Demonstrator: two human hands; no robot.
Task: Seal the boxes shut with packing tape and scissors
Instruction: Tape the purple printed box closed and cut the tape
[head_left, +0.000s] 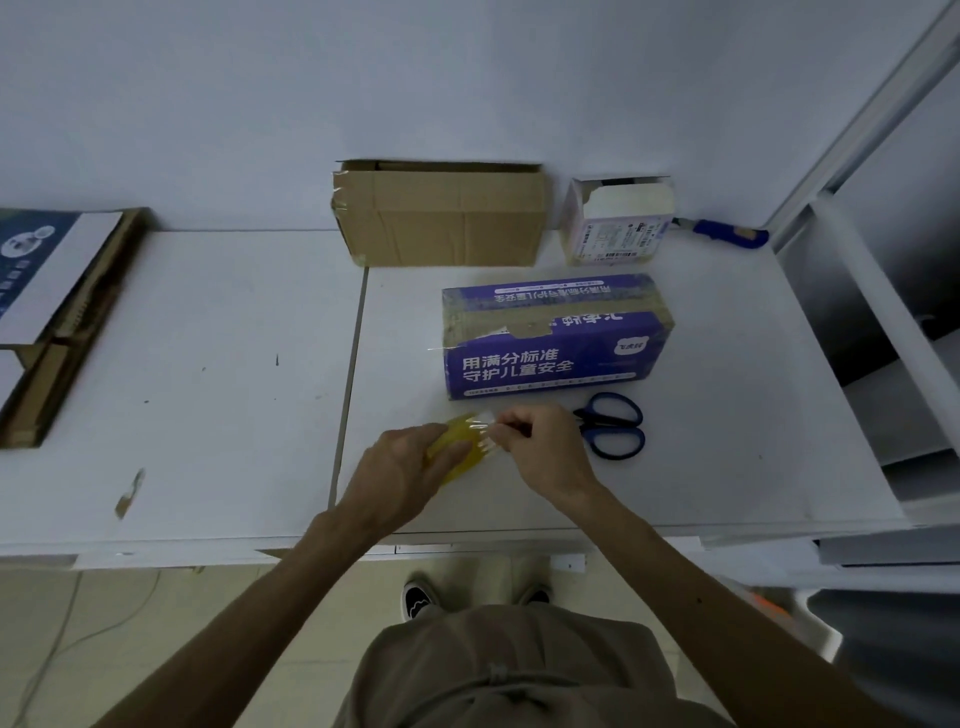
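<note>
At the table (208, 364) front edge, our left hand (400, 467) curls round the tape roll (457, 452); right hand (540, 441) fingers pinch its loose end. Purple box (556, 338) sits just behind, w/ scissors (613, 426) beside our right hand, brown carton (441, 218) further back.

A single wide-angle camera sits on the person's head and looks forward and steeply down over the white table (208, 364). The wall (467, 78) fills the top of the frame, and the person's own shoes (421, 603) and the floor (130, 649) show below the table's near edge. It is close: the left hand (400, 467) and right hand (545, 447), both holding the tape roll (457, 452) at arm's reach, lie just below the middle, and straight edges bow toward the frame's sides.
</note>
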